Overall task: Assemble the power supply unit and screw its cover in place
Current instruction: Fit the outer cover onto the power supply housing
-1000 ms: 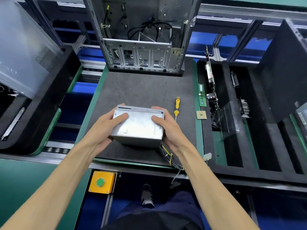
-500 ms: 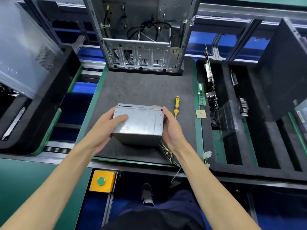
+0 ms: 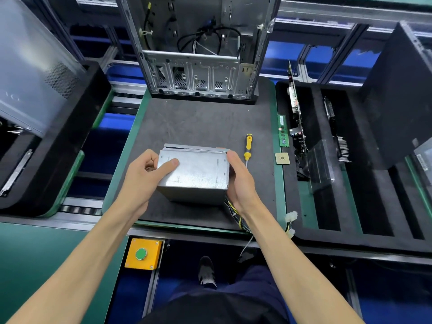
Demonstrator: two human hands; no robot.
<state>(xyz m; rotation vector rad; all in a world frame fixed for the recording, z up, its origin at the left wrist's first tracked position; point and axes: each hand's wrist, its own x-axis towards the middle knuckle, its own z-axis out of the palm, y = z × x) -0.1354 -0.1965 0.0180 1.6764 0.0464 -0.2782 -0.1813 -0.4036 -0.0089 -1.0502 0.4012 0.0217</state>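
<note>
A silver metal power supply box (image 3: pixel 196 170) sits on the dark grey work mat (image 3: pixel 198 122), its cover on top. My left hand (image 3: pixel 145 174) grips its left side, thumb lying across the top face. My right hand (image 3: pixel 240 181) clasps its right side, fingers curled round the far corner. Yellow and black wires (image 3: pixel 236 213) trail from the box's near right corner, under my right wrist. A yellow-handled screwdriver (image 3: pixel 247 146) lies on the mat just right of the box.
An open computer case (image 3: pixel 198 50) stands at the mat's far edge. Right of the mat lie a green memory stick (image 3: pixel 283 130) and a small square chip (image 3: pixel 282 158); beyond them a black foam tray (image 3: pixel 350 160) holds boards. A yellow box with a green button (image 3: pixel 142 253) sits below the table edge.
The box has turned slightly so its top faces me more squarely. My right hand slid from the top to the right side; my left thumb moved further onto the top.
</note>
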